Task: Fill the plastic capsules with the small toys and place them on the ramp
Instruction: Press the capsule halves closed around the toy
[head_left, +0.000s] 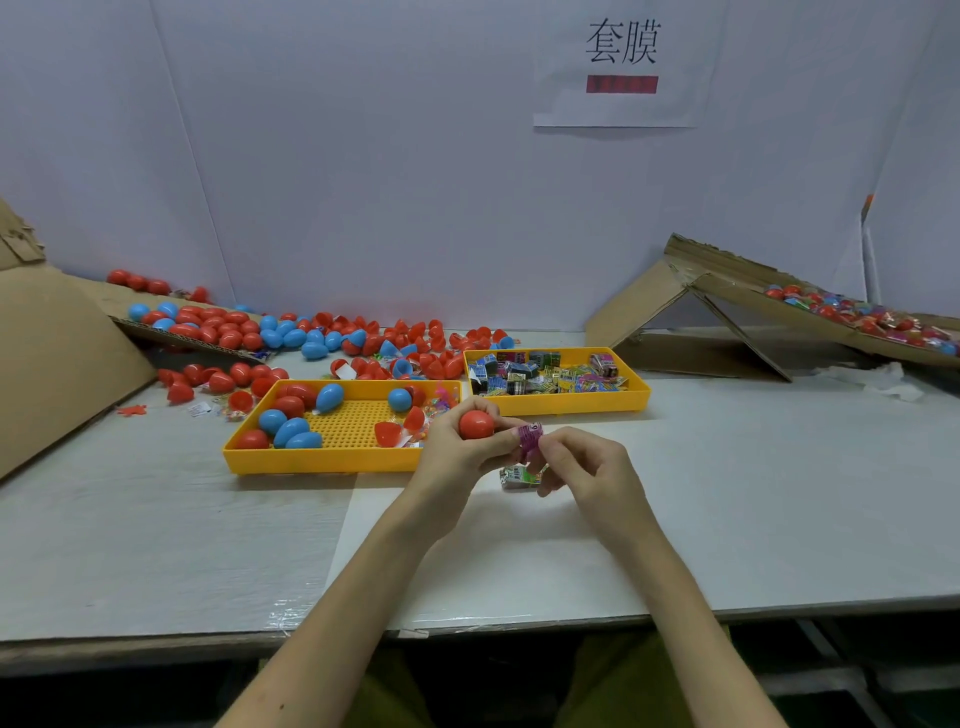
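Head view: left grip (457, 452) curls round red capsule (476, 423) over the surface (208, 545). Right grip (587, 467) pinches purple toy packet (530, 435) just beside it, prob. for straight loading. Ramp (737, 296) well apart, right, w/ filled ones.

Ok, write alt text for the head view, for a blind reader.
The left hand holds a red capsule; the right hand pinches a magenta toy packet beside it, over a white table. Behind: a yellow tray of red and blue capsules, a second tray of packets, a cardboard ramp at right.
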